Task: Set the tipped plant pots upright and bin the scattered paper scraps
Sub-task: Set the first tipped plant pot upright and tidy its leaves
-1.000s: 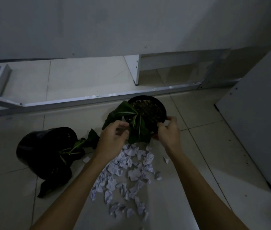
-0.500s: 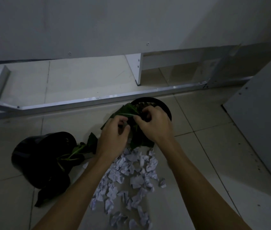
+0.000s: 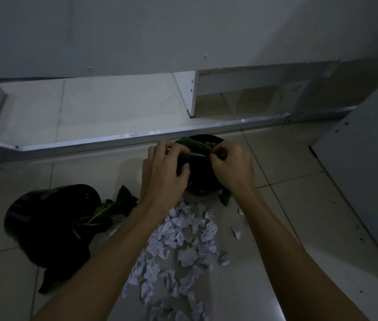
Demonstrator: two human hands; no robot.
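A black plant pot point(image 3: 200, 181) stands upright on the tiled floor, mostly hidden by my hands. My left hand point(image 3: 163, 174) and my right hand point(image 3: 231, 167) both pinch its green leaves point(image 3: 192, 147) above the rim. A second black pot point(image 3: 49, 218) lies tipped on its side at the left, its leaves point(image 3: 123, 200) spilling onto the floor. Several crumpled white paper scraps point(image 3: 178, 246) lie scattered on the tiles between my forearms.
A metal floor rail point(image 3: 114, 140) runs across just behind the upright pot. White panels stand behind it, with a white upright support point(image 3: 189, 93). A grey cabinet side point(image 3: 369, 177) rises at the right. No bin is in view.
My right hand left the pot's side and joined the left at the leaves, which are now lifted over the rim. The view has moved closer to the pot.
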